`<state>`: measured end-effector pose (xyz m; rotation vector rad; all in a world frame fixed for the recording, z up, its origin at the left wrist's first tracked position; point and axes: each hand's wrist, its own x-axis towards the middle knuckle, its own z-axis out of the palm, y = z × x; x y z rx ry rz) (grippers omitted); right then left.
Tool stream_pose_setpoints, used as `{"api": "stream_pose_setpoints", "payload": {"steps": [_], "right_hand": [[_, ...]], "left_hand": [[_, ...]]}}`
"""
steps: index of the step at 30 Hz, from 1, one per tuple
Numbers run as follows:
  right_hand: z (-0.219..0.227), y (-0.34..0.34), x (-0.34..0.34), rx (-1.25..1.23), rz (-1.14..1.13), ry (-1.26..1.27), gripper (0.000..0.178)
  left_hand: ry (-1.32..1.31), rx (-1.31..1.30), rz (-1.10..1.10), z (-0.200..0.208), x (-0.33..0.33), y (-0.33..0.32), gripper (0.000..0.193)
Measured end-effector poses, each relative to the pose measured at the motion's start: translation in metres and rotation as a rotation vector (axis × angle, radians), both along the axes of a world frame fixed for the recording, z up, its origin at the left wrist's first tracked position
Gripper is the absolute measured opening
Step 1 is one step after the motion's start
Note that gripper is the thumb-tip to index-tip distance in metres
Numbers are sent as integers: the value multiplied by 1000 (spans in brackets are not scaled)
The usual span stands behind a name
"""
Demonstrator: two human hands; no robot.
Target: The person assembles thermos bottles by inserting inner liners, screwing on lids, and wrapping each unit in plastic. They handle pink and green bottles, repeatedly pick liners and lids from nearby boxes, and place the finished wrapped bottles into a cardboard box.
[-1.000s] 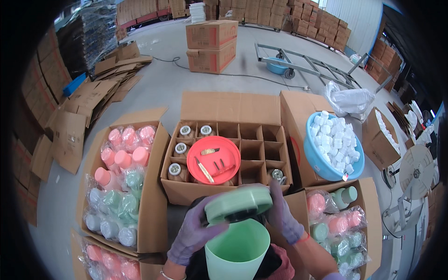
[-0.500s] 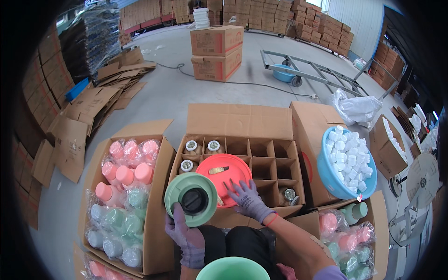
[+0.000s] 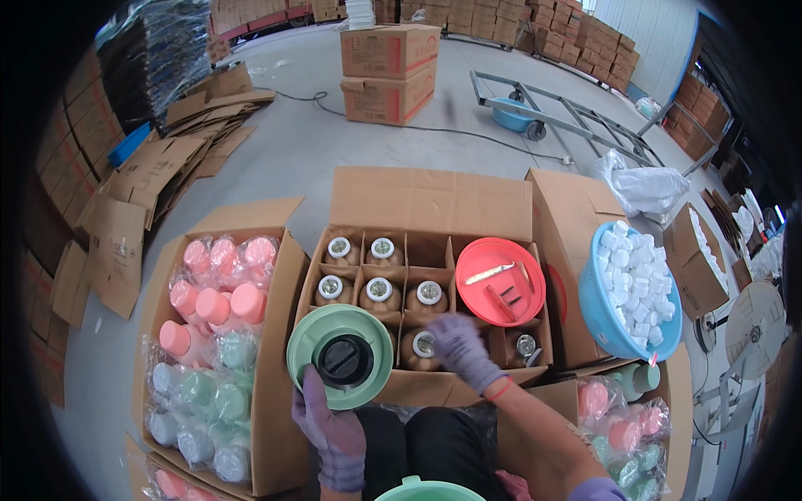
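My left hand (image 3: 330, 430), gloved in purple, grips the lower rim of a round green plastic part (image 3: 299, 344) with a black ring and crossbar at its centre. My right hand (image 3: 468, 351), also gloved, is over the partitioned cardboard box (image 3: 430, 200), beside the mouth of a bottle (image 3: 420, 345); its fingers are blurred. More bottles with pale rims and silvery glass mouths (image 3: 382, 248) stand in the box's cells. A red round plastic dish (image 3: 484, 305) lies across the right-hand cells, with a few slim tools on it.
At left stands a box of wrapped pink, green and pale cups (image 3: 213, 306). A blue basin (image 3: 587, 301) of white caps sits at right. A green container (image 3: 426, 491) is at my lap. Beyond are two stacked cartons (image 3: 384, 83) and a metal-framed cart (image 3: 576, 121).
The red dish has moved right from the box's middle, uncovering several bottles. My right hand has come off it and now reaches beside a bottle. The left hand still holds the green part.
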<state>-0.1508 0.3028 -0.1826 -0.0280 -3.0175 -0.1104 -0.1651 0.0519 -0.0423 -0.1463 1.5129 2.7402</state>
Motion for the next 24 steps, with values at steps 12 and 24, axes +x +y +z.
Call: {"api": "stream_pose_setpoints", "payload": {"steps": [12,24], "right_hand": [[175,-49,51,-517,93,445,66],[249,-66,169,-861,402,494,93]], "left_hand": [[-91,285,-932,-82,-42,-13,68],[491,-18,-718,32,38,7,65]]}}
